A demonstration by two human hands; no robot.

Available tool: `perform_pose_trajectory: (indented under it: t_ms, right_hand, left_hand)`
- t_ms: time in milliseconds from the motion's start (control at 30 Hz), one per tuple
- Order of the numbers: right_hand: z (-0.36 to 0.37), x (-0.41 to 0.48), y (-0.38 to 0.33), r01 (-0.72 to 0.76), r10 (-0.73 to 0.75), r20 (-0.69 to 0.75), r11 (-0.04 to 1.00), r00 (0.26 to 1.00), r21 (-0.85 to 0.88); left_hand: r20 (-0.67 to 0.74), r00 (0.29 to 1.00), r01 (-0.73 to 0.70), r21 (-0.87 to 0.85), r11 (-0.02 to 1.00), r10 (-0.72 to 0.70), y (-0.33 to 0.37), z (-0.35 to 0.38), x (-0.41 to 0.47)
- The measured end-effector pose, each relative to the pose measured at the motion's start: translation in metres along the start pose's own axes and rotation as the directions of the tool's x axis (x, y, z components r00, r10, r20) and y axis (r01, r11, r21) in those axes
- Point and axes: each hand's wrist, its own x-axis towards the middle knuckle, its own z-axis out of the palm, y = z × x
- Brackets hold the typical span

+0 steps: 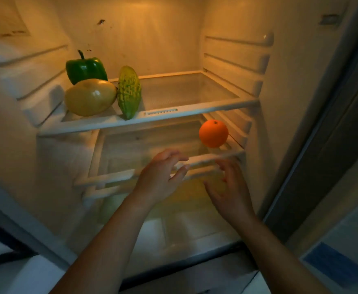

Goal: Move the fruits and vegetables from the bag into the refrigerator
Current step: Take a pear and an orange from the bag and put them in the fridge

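Head camera view into an open, warmly lit white refrigerator (237, 60). On the upper glass shelf (195, 111), at its left end, three items crowd together: a glossy green bell pepper (86, 70) at the back, a smooth yellow rounded fruit (90, 97) in front of it, and a bumpy green bitter gourd (129, 92) touching the fruit's right side. A round orange (213, 133) rests on the lower glass shelf (205, 159), near the right wall. Both hands hover by that shelf's front edge: the left hand (161, 177) and the right hand (231, 192) have loose, spread fingers and grasp nothing. Four items appear stored. The bag is out of view, so what is left cannot be judged.
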Motion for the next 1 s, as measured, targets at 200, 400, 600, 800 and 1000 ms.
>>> perform_pose_trajectory:
  t_ms: [200,400,600,800,1000]
  right_hand:
    - [0.008,-0.08,-0.015,-0.172,0.173,0.027,0.983,0.984,-0.06]
    - [0.001,-0.158,-0.037,-0.369,0.383,0.039,0.909,0.923,-0.194]
    - [-0.035,-0.239,-0.054,-0.528,0.545,-0.021,0.802,0.838,-0.281]
    - [-0.088,-0.312,-0.069,-0.684,0.701,-0.101,0.638,0.706,-0.352]
    - [-0.156,-0.383,-0.073,-0.784,0.784,-0.182,0.512,0.593,-0.35]
  left_hand:
    - [0.041,0.999,-0.018,-0.105,0.994,0.022,0.009,-0.006,-0.062]
    - [0.325,0.942,-0.035,-0.156,0.987,0.085,0.014,0.026,-0.119]
    - [0.58,0.783,-0.128,-0.205,0.97,0.225,0.044,0.067,-0.158]
    - [0.711,0.605,-0.225,-0.278,0.934,0.358,0.093,0.1,-0.194]
    - [0.798,0.41,-0.328,-0.322,0.888,0.441,0.178,0.143,-0.231]
